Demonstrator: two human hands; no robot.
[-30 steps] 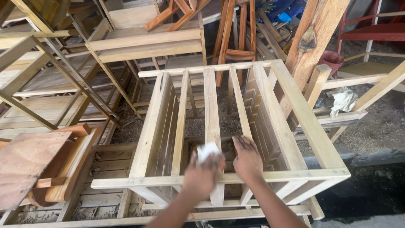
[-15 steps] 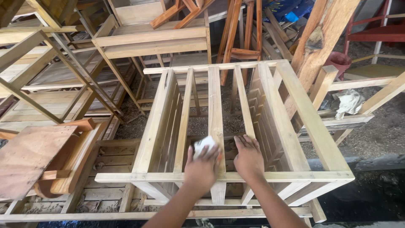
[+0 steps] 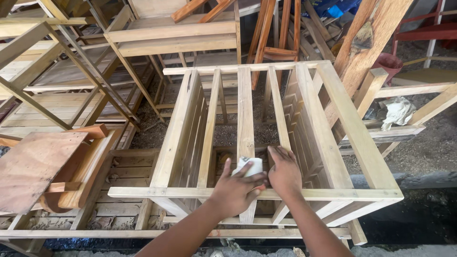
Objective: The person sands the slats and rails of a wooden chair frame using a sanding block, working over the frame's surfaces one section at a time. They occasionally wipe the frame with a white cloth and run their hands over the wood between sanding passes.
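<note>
Left hand is down on the middle slat, fingers wrapped over a small white block, probably a sanding pad, though the fingers hide too much of it to be sure. That block sits flat on the slat, just above the near rail of the pale wooden frame. Right hand lies just beside it, palm down and fingers spread flat, gripping nothing, resting across the next slat and the gap alongside. Both forearms come up from the bottom edge and cross the near rail. The frame lies on its side, slats running away from the person, sawdust-covered ground visible through the gaps. Out to the left, a reddish plywood board rests over curved wooden pieces. Behind, more bare wooden frames stand stacked. To the right, a crumpled pale cloth lies on a rail.
</note>
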